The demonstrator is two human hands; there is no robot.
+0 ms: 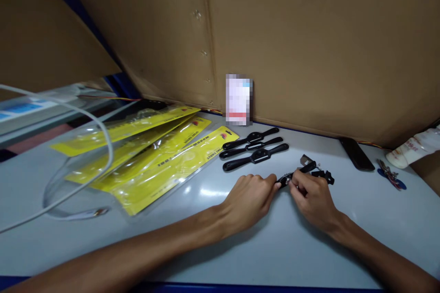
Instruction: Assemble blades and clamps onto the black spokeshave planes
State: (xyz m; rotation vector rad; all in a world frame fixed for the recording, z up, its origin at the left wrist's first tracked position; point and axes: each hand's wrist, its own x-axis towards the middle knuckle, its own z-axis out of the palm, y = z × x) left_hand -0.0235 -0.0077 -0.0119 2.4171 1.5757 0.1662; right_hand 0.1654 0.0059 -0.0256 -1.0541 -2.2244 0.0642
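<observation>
My left hand (245,199) is closed around one handle of a black spokeshave (283,180), held low over the table. My right hand (314,199) is also closed, its thumb and fingertips pinching the middle of that spokeshave, where small silvery screw parts show. The fingers hide much of the tool's centre. Just beyond the right hand lie a flat metal blade (305,160) and some small black parts (323,176). Behind the hands, three black spokeshave bodies (260,156) lie side by side, their handles pointing left and right.
Yellow blister packs (178,169) overlap on the left, with a white cable (109,142) arching over them. A lit phone (238,100) leans against the cardboard wall (309,46). To the right are a dark phone (357,153), keys (391,174) and a whitish bottle (414,147).
</observation>
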